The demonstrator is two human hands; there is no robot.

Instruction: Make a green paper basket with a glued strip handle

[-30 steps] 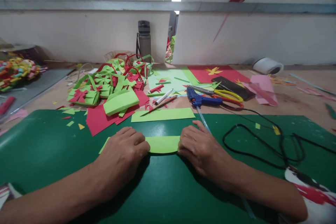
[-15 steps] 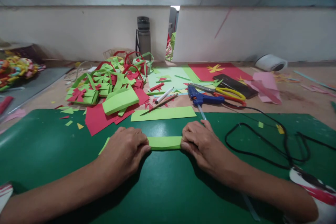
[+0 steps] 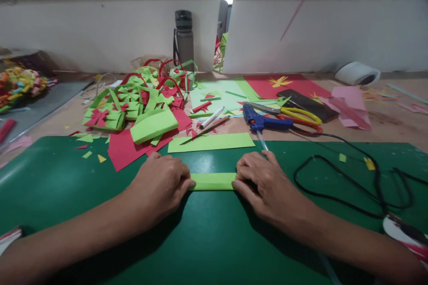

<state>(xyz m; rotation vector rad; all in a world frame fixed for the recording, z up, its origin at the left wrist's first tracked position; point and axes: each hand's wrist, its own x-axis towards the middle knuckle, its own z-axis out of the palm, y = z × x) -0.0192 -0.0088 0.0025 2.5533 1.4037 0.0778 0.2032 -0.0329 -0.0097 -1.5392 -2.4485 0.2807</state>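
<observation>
A lime-green paper strip (image 3: 214, 181) lies lengthwise across the green mat (image 3: 207, 240), with a fold line running along it. My left hand (image 3: 163, 182) pinches its left end, fingers closed and thumb along the near edge. At the other end my right hand (image 3: 262, 182) grips the strip in the same way. Both ends of the paper are hidden under my fingers. Just beyond my hands lies another flat green strip (image 3: 214, 142). Past the right hand is a blue glue gun (image 3: 264, 120) with a clear glue stick in its back.
Folded green and red paper pieces (image 3: 140, 102) pile up at back left. A pen (image 3: 212, 118), yellow-handled scissors (image 3: 297, 113) and a dark phone (image 3: 307, 104) lie at the back. The glue gun's black cord (image 3: 337, 202) loops over the mat's right side. A bottle (image 3: 184, 38) stands by the wall.
The camera view has shifted slightly. My hands still hold the strip at both ends; its near edge now looks flatter and straighter, and its left end no longer shows beyond my left hand.
</observation>
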